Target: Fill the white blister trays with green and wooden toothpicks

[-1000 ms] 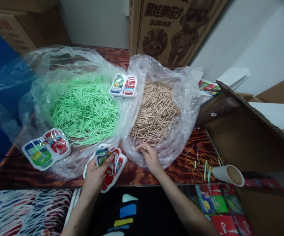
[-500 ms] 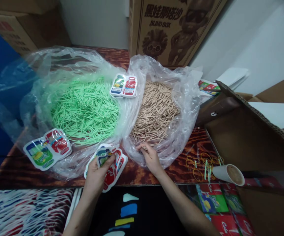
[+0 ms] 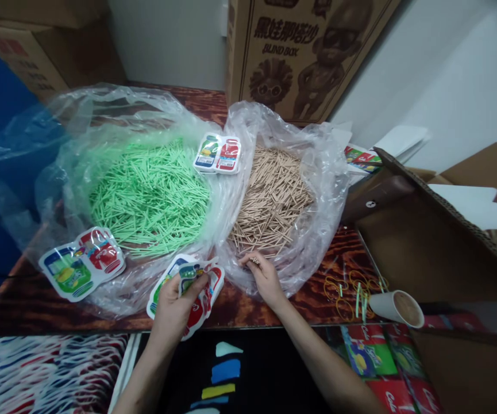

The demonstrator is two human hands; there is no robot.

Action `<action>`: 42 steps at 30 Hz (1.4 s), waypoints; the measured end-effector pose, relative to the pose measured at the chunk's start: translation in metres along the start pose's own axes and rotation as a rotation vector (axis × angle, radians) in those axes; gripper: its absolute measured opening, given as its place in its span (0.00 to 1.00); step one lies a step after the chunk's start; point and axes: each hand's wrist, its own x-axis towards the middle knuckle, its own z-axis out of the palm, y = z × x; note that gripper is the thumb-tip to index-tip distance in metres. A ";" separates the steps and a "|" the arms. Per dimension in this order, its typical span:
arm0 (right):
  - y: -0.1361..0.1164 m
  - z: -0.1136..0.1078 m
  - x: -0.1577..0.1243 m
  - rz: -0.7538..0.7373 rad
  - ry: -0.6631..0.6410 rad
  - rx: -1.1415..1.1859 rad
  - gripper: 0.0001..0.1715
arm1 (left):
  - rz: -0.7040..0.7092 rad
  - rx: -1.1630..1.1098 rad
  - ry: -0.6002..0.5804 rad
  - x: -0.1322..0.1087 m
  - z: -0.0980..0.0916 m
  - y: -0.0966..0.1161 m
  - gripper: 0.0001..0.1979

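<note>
1. Left hand (image 3: 176, 303): closed on several red-and-green cards (image 3: 197, 313), the thumb pressed across their front.
2. Right hand (image 3: 266, 282): fingertips drawn together around a small bunch of brown sticks (image 3: 254, 260), ends showing.
3. Twelve o'clock from the right hand: a brown stick pile (image 3: 274, 195) inside a clear bag (image 3: 326, 190).
4. Eleven o'clock from the left hand: a green stick pile (image 3: 149, 198), also on clear plastic; at ten, more cards (image 3: 69, 273); at one, a small card stack (image 3: 217, 154).
5. Three o'clock from the right hand: rubber bands (image 3: 343, 309), then a tilted paper cup (image 3: 384, 306).
</note>
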 end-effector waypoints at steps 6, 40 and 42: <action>-0.008 -0.018 0.006 0.038 0.039 0.083 0.07 | -0.051 0.011 0.021 -0.002 -0.006 0.007 0.19; -0.095 -0.019 0.047 0.309 -0.195 0.744 0.06 | 0.047 0.182 -0.172 0.000 0.015 -0.011 0.12; -0.103 -0.011 0.047 0.288 -0.178 0.799 0.05 | 0.057 0.171 -0.175 0.000 0.016 -0.012 0.12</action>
